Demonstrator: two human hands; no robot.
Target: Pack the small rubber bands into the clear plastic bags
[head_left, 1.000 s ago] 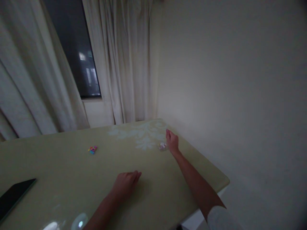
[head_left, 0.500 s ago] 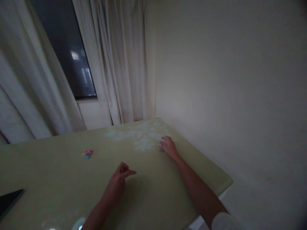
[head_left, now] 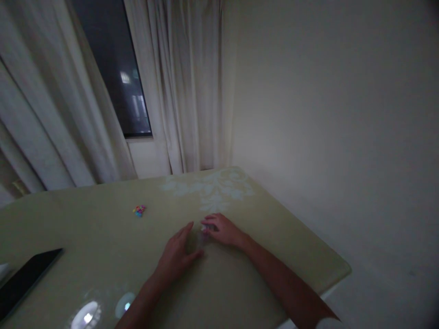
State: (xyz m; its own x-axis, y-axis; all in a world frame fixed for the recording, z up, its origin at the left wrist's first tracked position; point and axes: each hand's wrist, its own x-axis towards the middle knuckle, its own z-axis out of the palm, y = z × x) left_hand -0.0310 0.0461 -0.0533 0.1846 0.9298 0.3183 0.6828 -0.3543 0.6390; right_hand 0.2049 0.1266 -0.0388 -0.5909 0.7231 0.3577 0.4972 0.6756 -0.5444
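The right hand [head_left: 223, 229] holds a small pale item [head_left: 204, 229] — the left hand [head_left: 176, 252], spread, beside it.

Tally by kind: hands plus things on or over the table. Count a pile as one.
Left hand and right hand: 2
Pile of colourful pieces: 1
Small clear item at the right fingers: 1
Dark flat object: 1
White object, cut off by frame: 1
Total: 6
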